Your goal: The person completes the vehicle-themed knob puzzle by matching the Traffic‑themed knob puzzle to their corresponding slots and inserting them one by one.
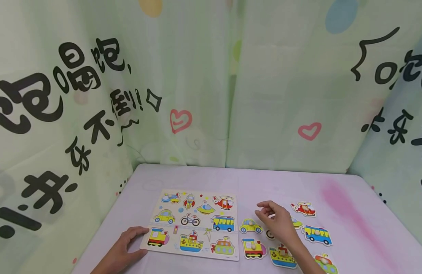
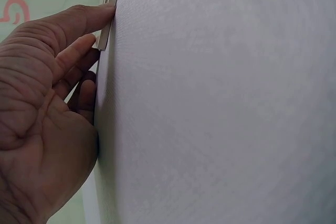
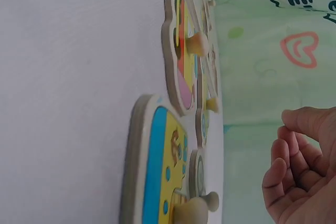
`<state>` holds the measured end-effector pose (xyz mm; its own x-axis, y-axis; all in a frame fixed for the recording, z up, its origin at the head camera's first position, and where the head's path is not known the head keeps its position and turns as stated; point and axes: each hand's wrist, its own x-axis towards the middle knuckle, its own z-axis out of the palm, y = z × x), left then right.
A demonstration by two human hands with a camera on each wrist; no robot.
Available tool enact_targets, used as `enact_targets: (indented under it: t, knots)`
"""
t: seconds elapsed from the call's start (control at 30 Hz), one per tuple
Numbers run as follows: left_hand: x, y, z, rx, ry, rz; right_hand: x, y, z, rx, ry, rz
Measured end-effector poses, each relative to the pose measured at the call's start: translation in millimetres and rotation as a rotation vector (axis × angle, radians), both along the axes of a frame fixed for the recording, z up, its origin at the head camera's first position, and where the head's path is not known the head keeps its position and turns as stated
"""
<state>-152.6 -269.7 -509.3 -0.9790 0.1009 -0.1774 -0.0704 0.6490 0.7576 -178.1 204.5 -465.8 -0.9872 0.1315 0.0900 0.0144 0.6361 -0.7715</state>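
A wooden puzzle board [image 1: 176, 247] with vehicle pictures lies on the table. My left hand [image 1: 126, 247] touches its lower-left corner, index finger on the left edge and thumb near the bottom. In the left wrist view, the fingers [image 2: 79, 22] meet the board's thin edge [image 2: 109, 30]. Above the loose pieces my right hand [image 1: 277, 222] hovers, fingers loosely bent and holding nothing. Below and around it lie a yellow car piece [image 1: 250, 226], a bicycle piece [image 1: 269, 235], a train piece [image 1: 253, 249] and a boat piece [image 1: 281, 258]. The hand partly covers a flying saucer piece [image 1: 296, 223].
Further right lie a helicopter piece [image 1: 304, 209], a bus piece [image 1: 317, 235] and a submarine piece [image 1: 326, 264]. Pieces carry wooden knobs [image 3: 198, 44]. A pale cloth covers the table [image 1: 347, 217], stained pink at the right. Printed curtains [image 1: 282, 95] hang behind and beside it.
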Motion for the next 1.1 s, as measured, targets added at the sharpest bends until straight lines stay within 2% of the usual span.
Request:
enact_targets:
  t: [0.2, 0.63, 0.9, 1.1]
  knots:
    - [0.7, -0.3, -0.3, -0.003, 0.02, -0.015, 6.1, 16.1, -4.7, 0.025, -0.029, -0.03]
    - [1.2, -1.1, -1.2, 0.0, 0.031, -0.025, 12.0, 57.4, -11.6, 0.095, 0.01, -0.102]
    - [0.7, -0.5, -0.7, -0.005, 0.036, -0.021, 14.1, 79.1, -10.0, 0.133, 0.048, -0.068]
    - [1.6, 0.4, 0.3, -0.008, 0.041, -0.025, 9.9, 89.3, -5.2, 0.199, -0.018, -0.018]
